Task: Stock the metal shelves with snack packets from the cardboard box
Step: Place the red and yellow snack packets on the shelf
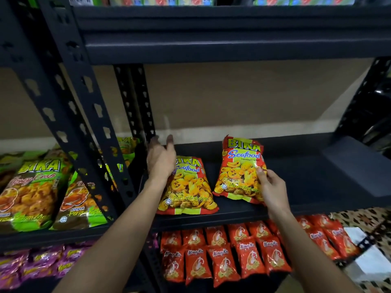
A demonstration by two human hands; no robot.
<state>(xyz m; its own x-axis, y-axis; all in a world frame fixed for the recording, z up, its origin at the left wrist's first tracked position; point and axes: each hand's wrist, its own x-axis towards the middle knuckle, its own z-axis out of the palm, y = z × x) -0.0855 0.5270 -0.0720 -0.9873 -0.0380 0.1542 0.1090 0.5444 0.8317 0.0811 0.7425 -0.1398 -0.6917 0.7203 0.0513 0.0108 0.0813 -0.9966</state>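
Green BIKA packets [31,187] lie on the left-hand shelf, with "Crab" and "Perisa" legible on their fronts. Purple small packets [31,265] fill the level beneath them, their writing too blurred to read. Two slotted dark metal uprights [84,115] slant across the near view and hide part of the green stock.

Right of the uprights, the left hand [160,159] hovers over the far left corner of a red and yellow snack packet [188,191]. Its fingers are straight and spread, gripping nothing, and I cannot tell whether the palm touches the packet. This packet lies flat on the middle shelf [306,182], near its front edge, and reads "BIKA", "Seafood" and "Keropok".

Just beside it to the right, a second Seafood packet [241,172] is tilted up off the shelf. The right hand [273,187] grips its lower right edge, thumb on the front and fingers behind. Its label shows "BIKA Seafood" and "Flavoured Crackers".

Below, red small packets [222,256] stand in rows, their name beginning "Ala". Patterned flooring [364,218] shows at the far right.
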